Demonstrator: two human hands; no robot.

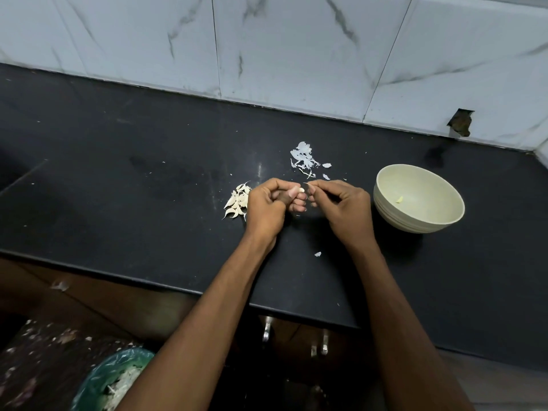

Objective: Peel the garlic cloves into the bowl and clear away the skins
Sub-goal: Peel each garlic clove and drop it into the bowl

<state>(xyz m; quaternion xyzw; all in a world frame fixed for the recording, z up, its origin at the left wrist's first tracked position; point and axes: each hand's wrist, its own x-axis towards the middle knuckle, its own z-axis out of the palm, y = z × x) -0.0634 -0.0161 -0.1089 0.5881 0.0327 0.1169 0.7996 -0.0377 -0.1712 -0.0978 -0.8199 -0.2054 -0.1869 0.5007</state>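
We are standing at a matte black countertop (pixel 148 179), dusty and flecked with pale crumbs, and we are holding both hands together just above it. Our left hand (pixel 267 203) is curling its fingers around a small, glossy garlic clove (pixel 300 190), of which only a pale tip is showing. Our right hand (pixel 341 206) is pinching at the clove's end with thumb and fingertips; whether it is gripping skin or flesh is hard to make out.

Just beside our left hand, a heap of unpeeled cloves (pixel 237 203) is lying on the counter, curved and pointed, cream-coloured, partly hidden behind the knuckles. Beyond our hands, a loose scatter of papery white skins (pixel 304 157) is resting, thin and ragged, and one stray flake (pixel 318 254) is lying nearer the counter's front edge.

To the right, well apart from the cloves, a round pale-yellow bowl (pixel 385 209) with a ribbed outer wall is sitting upright; inside it we are seeing one small yellowish piece (pixel 399 199), too small to name with certainty.

Behind the counter, glossy white tiles (pixel 296 48) with grey marble veining are rising, and a broken dark hole (pixel 460 122) is gaping low in one tile. At the bottom left, a bin lined with a green plastic bag (pixel 98 378) is being cut off by the frame and by our left forearm, with pale scraps inside. Metal cupboard handles (pixel 318 342) are showing dimly below the counter's edge.
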